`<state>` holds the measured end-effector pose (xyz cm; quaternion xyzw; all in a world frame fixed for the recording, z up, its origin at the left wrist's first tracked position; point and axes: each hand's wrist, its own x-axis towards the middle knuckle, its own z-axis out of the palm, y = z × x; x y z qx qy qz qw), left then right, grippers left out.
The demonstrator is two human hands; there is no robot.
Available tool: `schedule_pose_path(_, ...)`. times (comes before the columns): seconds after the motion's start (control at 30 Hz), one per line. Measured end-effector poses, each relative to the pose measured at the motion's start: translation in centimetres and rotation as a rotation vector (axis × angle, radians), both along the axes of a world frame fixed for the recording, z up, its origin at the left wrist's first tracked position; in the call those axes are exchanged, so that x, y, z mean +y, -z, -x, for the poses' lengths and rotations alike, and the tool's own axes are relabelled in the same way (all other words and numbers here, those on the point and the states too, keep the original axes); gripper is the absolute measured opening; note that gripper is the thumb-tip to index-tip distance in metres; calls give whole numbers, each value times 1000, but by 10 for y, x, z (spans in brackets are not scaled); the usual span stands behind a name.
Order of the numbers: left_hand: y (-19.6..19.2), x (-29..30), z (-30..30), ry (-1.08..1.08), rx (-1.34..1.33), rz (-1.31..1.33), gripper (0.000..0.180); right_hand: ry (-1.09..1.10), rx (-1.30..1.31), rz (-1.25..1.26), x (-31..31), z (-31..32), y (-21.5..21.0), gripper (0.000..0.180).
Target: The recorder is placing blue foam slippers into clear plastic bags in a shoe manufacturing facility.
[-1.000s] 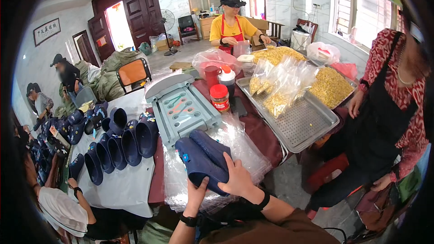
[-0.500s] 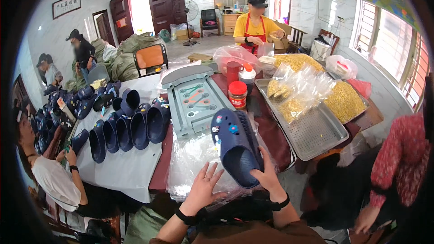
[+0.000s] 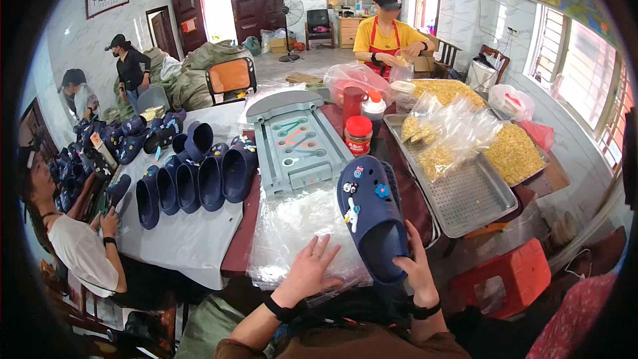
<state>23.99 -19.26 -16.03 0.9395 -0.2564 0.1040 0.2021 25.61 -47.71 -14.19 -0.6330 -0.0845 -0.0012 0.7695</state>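
Note:
My right hand [image 3: 419, 272] grips a navy clog [image 3: 372, 193] by its heel, thumb inside the opening. The clog is tilted, toe pointing away, with a blue flower, a white figure and other small charms on top. A dark ridged edge shows behind it; I cannot tell whether that is its sole or a second clog. My left hand [image 3: 307, 274] is open, fingers spread, over a stack of clear plastic bags [image 3: 282, 226]. Beyond the stack lies a grey plastic frame [image 3: 302, 149] with coloured link-shaped parts.
Several navy clogs [image 3: 211, 183] stand in a row on the left. A red-lidded jar [image 3: 358, 134] is beyond my clog. Metal trays [image 3: 465, 206] hold yellow food pieces and filled bags at right. A red stool [image 3: 512, 276] stands below. Co-workers sit left and stand opposite.
The clog in my right hand has shifted slightly right and nearer. The person at the right has moved mostly out of view, uncovering the red stool. My left hand stays spread.

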Motion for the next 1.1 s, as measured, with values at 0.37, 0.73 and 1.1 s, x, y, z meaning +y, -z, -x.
schedule_pose_path(0.37,15,7,-4,-5,-82,-44,44,-24,8,-68,4,0,8,98)
schedule_pose_path(0.73,-10,-3,-18,-266,25,470,18,-63,57,-168,-5,25,-28,98)
schedule_pose_path(1.1,-21,16,-22,-264,223,810,19,-331,140,-180,-52,45,-20,118)
